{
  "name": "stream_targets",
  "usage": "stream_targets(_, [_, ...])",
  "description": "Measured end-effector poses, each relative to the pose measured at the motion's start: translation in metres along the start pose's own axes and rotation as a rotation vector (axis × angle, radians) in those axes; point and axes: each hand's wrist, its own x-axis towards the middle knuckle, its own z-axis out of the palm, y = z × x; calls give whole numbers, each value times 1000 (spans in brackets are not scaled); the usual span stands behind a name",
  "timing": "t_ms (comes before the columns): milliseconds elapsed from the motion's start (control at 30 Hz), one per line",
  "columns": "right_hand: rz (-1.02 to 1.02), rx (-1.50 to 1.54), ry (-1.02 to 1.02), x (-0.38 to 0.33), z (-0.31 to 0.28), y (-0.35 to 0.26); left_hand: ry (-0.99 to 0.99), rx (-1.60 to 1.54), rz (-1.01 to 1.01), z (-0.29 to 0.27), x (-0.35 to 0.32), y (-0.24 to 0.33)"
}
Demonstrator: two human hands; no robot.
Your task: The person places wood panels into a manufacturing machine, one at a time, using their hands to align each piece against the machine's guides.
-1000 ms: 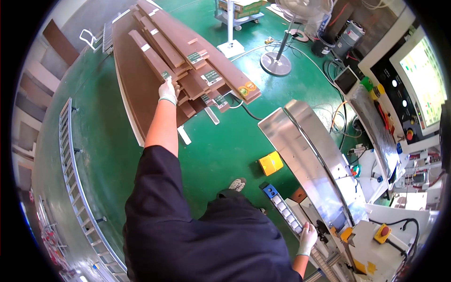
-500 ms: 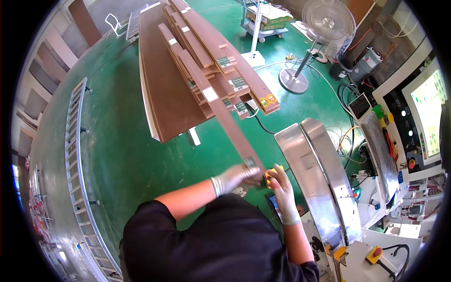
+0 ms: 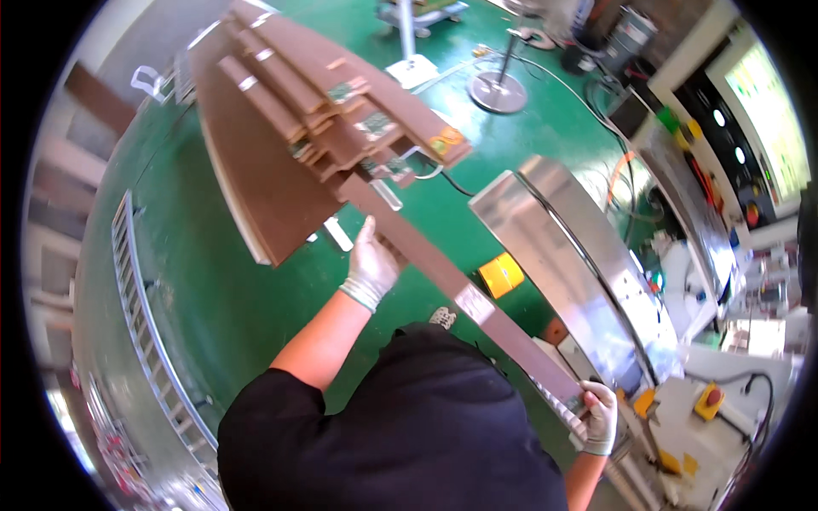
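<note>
A long, narrow brown board (image 3: 423,253) runs slantwise in front of me, with a white label near its middle. My left hand (image 3: 372,262), in a pale glove, grips its left edge near the far end, thumb up along the side and the other fingers partly hidden beneath. At the near right end, my right hand (image 3: 600,415), also gloved, is closed round the board. The far end lies close to a pile of brown boards (image 3: 285,98), several bearing labels, on a wide brown panel (image 3: 256,162).
On the right stands a long metal-topped machine (image 3: 545,247), with a yellow box (image 3: 501,275) beside it on the green floor. A red button on a yellow housing (image 3: 709,400) sits at lower right. A ladder (image 3: 145,315) lies left; a fan stand (image 3: 498,91) is farther back.
The board has come away from the pile, toward me and to the right. My right hand has moved down and right with its near end; my left hand now holds it farther up.
</note>
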Motion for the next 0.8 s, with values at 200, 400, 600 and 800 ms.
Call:
stream_targets(200, [333, -516, 75, -113, -77, 39, -355, 384, -288, 55, 6, -126])
stream_targets(400, [329, -87, 316, -141, 31, 110, -807, 736, -690, 115, -26, -283])
stream_targets(600, [155, -235, 790, -181, 78, 257, -893, 1191, -957, 117, -61, -405])
stream_targets(800, [216, -411, 853, -163, 64, 194, -817, 1189, -985, 116, -78, -451])
